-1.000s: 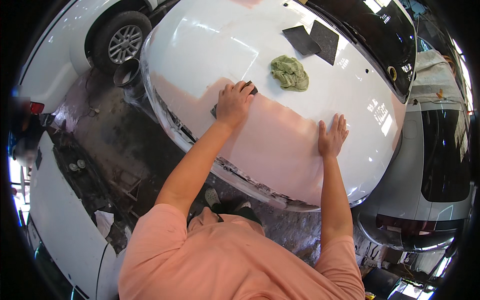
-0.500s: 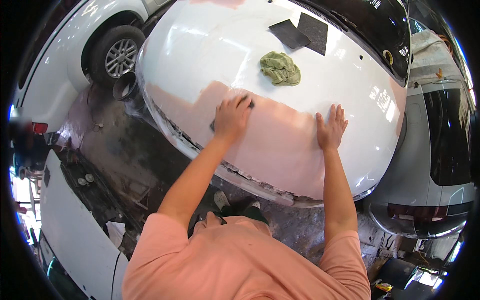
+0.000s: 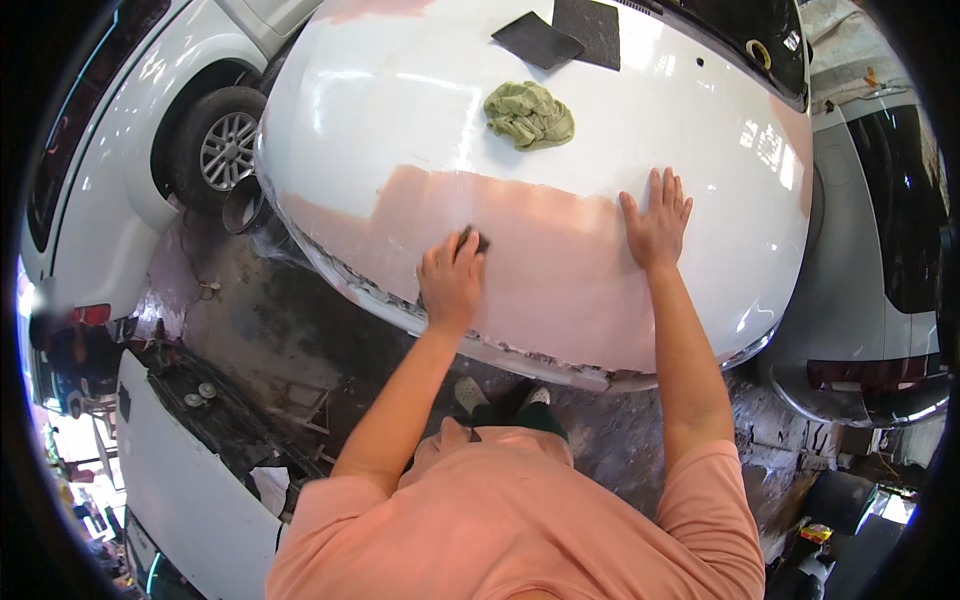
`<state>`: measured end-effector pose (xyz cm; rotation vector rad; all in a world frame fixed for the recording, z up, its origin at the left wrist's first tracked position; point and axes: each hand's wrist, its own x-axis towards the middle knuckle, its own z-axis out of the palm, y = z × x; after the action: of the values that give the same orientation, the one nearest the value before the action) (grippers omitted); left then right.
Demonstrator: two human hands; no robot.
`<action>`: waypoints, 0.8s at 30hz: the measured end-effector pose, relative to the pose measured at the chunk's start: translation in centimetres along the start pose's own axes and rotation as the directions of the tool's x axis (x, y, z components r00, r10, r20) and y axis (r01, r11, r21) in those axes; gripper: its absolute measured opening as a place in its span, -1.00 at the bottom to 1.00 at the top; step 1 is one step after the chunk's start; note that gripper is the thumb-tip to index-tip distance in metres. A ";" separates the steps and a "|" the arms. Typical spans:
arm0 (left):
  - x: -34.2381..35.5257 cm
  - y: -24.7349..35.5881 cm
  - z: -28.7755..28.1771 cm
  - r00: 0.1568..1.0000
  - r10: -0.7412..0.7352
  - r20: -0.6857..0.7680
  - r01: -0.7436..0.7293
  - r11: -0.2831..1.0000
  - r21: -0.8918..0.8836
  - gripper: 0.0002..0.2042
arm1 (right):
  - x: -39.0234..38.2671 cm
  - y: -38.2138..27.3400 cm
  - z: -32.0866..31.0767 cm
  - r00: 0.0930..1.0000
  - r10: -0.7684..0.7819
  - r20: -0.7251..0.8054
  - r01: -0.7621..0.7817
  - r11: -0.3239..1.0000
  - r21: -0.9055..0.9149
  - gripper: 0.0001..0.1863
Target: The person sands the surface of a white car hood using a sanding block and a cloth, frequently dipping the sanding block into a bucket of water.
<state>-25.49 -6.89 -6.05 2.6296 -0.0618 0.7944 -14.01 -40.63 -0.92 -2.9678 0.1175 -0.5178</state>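
On the white car hood (image 3: 370, 120), my left hand (image 3: 450, 280) grips a dark sanding block (image 3: 473, 240) against the broad pink primer patch (image 3: 540, 290). My right hand (image 3: 655, 225) lies open, fingers spread, on the hood at the patch's right edge. Beyond them a crumpled green cloth (image 3: 528, 115) rests on the white paint, with two black abrasive sheets (image 3: 537, 38) overlapping farther back. A tape roll (image 3: 758, 56) sits at the dark windscreen.
A white vehicle (image 3: 120, 190) stands at the left, a bucket (image 3: 243, 208) beside its wheel. A grey car (image 3: 830, 270) is on the right. A detached white panel (image 3: 185, 460) lies lower left. My shoes (image 3: 470, 393) show below the hood.
My left hand with the block has stroked down the patch toward the hood's front edge. The view has shifted, so hood and right hand sit a little differently; that hand stays spread on it.
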 end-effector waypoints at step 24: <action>3.9 0.6 2.2 0.993 -0.119 -0.014 0.119 0.990 0.070 -0.62 | 0.0 -0.9 -0.7 0.995 -0.008 0.101 0.004 0.999 0.046 -0.09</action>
<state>-21.21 -8.02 -5.41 2.6662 0.1269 0.7814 -14.16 -39.80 -0.13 -2.9428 0.0856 -0.3654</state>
